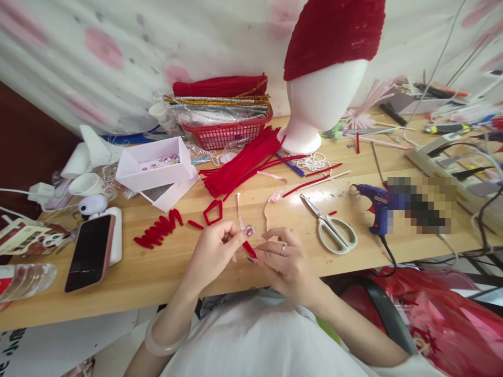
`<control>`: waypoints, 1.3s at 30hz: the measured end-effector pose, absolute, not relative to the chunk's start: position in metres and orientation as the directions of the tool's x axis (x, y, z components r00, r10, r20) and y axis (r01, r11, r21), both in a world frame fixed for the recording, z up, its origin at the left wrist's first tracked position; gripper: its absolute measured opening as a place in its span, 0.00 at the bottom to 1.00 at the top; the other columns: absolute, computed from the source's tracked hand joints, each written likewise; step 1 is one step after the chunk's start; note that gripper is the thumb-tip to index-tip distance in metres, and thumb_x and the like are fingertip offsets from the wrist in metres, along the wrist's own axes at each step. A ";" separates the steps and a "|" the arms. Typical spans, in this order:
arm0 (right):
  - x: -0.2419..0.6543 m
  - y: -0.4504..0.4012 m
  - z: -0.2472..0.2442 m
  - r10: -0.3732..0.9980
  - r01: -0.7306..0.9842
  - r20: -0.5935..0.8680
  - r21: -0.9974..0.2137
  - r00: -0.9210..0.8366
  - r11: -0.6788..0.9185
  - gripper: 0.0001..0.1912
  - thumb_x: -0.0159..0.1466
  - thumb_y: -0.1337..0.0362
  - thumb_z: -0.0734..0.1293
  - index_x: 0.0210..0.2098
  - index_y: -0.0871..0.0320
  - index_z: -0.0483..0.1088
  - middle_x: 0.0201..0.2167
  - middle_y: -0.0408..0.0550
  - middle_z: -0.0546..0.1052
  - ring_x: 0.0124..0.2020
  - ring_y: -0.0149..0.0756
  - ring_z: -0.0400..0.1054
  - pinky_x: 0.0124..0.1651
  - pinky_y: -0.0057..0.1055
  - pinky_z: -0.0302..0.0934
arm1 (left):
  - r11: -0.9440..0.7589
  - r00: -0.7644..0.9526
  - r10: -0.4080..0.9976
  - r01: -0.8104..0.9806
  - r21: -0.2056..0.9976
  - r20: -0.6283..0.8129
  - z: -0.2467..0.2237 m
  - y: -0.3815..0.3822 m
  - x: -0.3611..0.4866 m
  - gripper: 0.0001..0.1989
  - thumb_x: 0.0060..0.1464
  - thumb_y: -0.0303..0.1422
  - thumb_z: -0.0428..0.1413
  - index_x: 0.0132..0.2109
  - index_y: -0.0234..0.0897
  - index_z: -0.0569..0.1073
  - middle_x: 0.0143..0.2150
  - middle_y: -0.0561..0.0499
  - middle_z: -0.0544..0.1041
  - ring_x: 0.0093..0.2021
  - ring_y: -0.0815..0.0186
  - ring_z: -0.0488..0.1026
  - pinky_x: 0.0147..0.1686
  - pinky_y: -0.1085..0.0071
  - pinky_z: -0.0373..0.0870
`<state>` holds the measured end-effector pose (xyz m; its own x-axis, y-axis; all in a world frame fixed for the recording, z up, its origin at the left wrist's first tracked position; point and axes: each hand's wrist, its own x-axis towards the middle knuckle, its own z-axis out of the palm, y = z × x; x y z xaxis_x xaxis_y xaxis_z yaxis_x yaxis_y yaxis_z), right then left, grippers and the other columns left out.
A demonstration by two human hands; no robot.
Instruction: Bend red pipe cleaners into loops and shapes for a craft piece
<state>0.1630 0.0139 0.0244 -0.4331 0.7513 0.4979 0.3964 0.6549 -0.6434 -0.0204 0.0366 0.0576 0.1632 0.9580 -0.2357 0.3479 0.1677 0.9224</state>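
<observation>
Between my two hands is a short folded piece of red pipe cleaner [249, 249]. My left hand [216, 252] pinches its upper end between thumb and forefinger. At its lower end the fingers of my right hand [286, 262] close on it. Just beyond my left hand lies a red pipe cleaner bent into a five-sided loop [212, 212], with a short red piece [195, 224] beside it. Further left sits a row of red folded pieces [157, 229]. A pink measuring tape [266, 213] curves on the table behind my hands.
A bundle of red pipe cleaners [239, 165] lies before a red basket [230, 135]. Scissors [334, 228] and a blue glue gun [375, 204] rest right. A white mannequin head [322, 99] wears a red cap [334, 39]. A phone [91, 250] and white box [153, 175] stand left.
</observation>
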 end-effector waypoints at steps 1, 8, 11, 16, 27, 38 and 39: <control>0.164 0.014 0.026 0.804 0.341 0.419 -0.748 -0.422 0.569 0.08 0.64 0.73 0.66 0.34 0.57 0.77 0.30 0.47 0.80 0.41 0.42 0.67 0.46 0.42 0.60 | 0.169 0.184 0.955 0.297 0.940 -0.231 0.057 0.036 -0.021 0.18 0.55 0.41 0.58 0.23 0.38 0.63 0.16 0.60 0.65 0.18 0.73 0.62 0.21 0.77 0.58; 0.168 0.023 0.028 0.847 0.016 -0.017 -1.000 -0.531 -0.010 0.10 0.59 0.57 0.73 0.29 0.56 0.78 0.28 0.44 0.76 0.33 0.35 0.68 0.41 0.35 0.62 | 0.165 0.298 0.934 0.130 0.978 -0.197 0.057 0.037 -0.022 0.16 0.53 0.40 0.61 0.24 0.37 0.66 0.19 0.59 0.66 0.19 0.75 0.61 0.20 0.78 0.56; 0.165 0.026 0.026 0.825 -0.051 -0.001 -0.998 -0.565 -0.035 0.13 0.58 0.56 0.74 0.24 0.57 0.74 0.24 0.42 0.72 0.30 0.33 0.66 0.37 0.33 0.61 | 0.216 0.329 0.916 0.079 0.973 -0.230 0.055 0.037 -0.020 0.19 0.52 0.43 0.61 0.23 0.37 0.65 0.17 0.59 0.65 0.18 0.75 0.60 0.18 0.78 0.54; 0.164 0.021 0.034 0.784 -0.031 0.234 -0.964 -0.575 0.265 0.10 0.61 0.65 0.71 0.23 0.56 0.71 0.23 0.40 0.73 0.29 0.32 0.65 0.43 0.37 0.61 | 0.322 0.356 0.883 0.011 0.947 -0.305 0.051 0.034 -0.017 0.24 0.51 0.49 0.60 0.21 0.38 0.62 0.15 0.59 0.63 0.15 0.76 0.57 0.16 0.77 0.52; 0.147 0.017 0.034 0.916 0.046 0.251 -0.959 -0.313 0.279 0.08 0.61 0.68 0.69 0.25 0.57 0.71 0.24 0.43 0.74 0.28 0.34 0.65 0.36 0.33 0.59 | 0.335 0.087 0.942 -0.303 0.892 -0.324 0.042 0.031 -0.002 0.26 0.48 0.50 0.62 0.21 0.37 0.60 0.16 0.61 0.59 0.17 0.77 0.53 0.18 0.77 0.49; 0.133 0.017 0.038 0.934 0.032 0.251 -0.963 -0.254 0.268 0.13 0.61 0.67 0.67 0.21 0.56 0.65 0.20 0.40 0.69 0.27 0.33 0.62 0.33 0.31 0.56 | 0.326 0.169 0.944 -0.371 0.870 -0.282 0.038 0.024 0.002 0.22 0.43 0.48 0.66 0.23 0.36 0.68 0.20 0.57 0.66 0.22 0.73 0.62 0.25 0.76 0.60; 0.132 0.017 0.038 0.934 0.039 0.257 -0.961 -0.249 0.275 0.13 0.61 0.67 0.67 0.21 0.56 0.64 0.19 0.40 0.68 0.27 0.33 0.61 0.33 0.31 0.56 | 0.316 0.167 0.947 -0.363 0.876 -0.273 0.036 0.023 0.001 0.21 0.45 0.47 0.66 0.23 0.35 0.69 0.21 0.56 0.67 0.23 0.73 0.63 0.26 0.76 0.61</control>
